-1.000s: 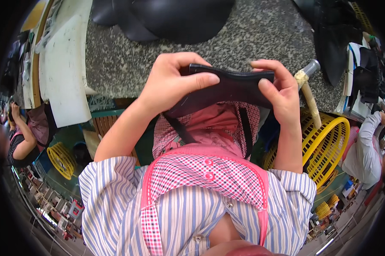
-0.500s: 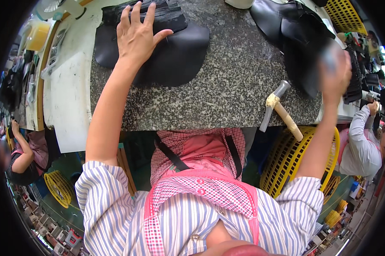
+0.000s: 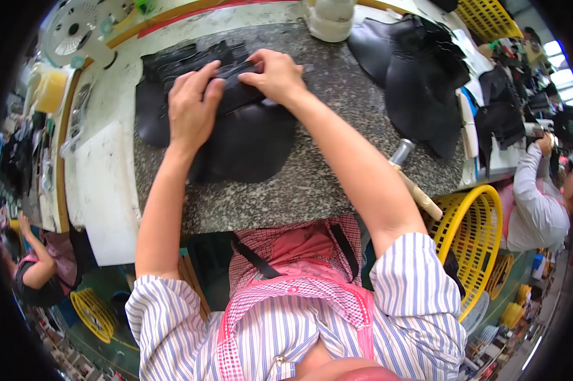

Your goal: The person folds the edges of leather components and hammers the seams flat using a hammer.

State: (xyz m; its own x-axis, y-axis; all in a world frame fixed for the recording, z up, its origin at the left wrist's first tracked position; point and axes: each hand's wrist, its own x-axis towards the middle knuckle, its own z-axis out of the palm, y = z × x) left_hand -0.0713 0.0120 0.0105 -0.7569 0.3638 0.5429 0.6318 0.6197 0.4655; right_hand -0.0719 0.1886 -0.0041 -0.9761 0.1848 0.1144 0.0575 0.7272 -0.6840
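Observation:
Flat black leather pieces (image 3: 251,149), smooth with rounded edges, overlap on the speckled stone slab (image 3: 337,171) in front of me. Layered black strips (image 3: 191,60) lie along their far side. My left hand (image 3: 194,108) has its fingers bent over the folded leather edge, thumb near the index finger. Close by on its right, my right hand (image 3: 275,75) pinches the same edge between thumb and fingers. What lies under the fingertips is hidden. A hammer (image 3: 421,195) with a wooden handle rests at the slab's front right, partly behind my right forearm.
More black leather pieces (image 3: 419,89) are heaped at the right. A white container (image 3: 331,19) stands at the back, a white fan (image 3: 70,32) at the far left. Beside the table's right front is a yellow basket (image 3: 470,241). Co-workers sit at both sides.
My right hand has left the heap at the right and come across to the strips beside my left hand. My left fingers, spread flat before, are now bent at the leather's edge.

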